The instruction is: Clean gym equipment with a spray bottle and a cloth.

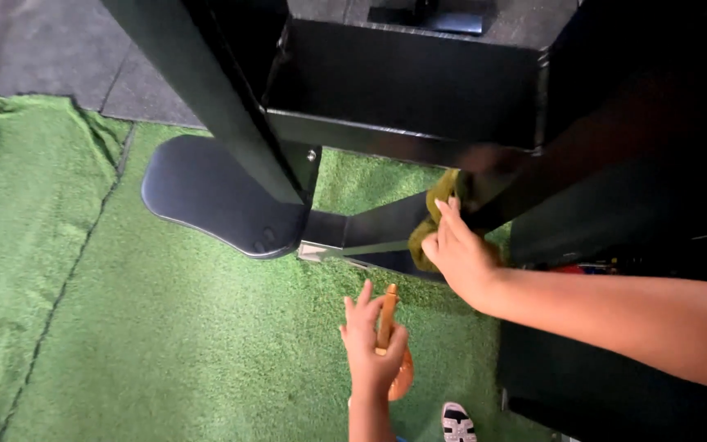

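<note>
beside black frame point(403, 98), green turf point(165, 344)

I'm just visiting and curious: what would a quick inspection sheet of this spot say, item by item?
Surface: green artificial turf, with a seam running along its left part.
Job's things: olive-green cloth pressed on the black metal frame of a machine; orange-brown spray bottle.
Clutter: nothing seen.
Grippers: right hand presses the cloth against the frame; left hand grips the bottle, upright.
Cables: nothing seen.
Surroundings: dark rounded footplate on the turf, grey floor mats beyond, a patterned shoe at the bottom edge.
</note>
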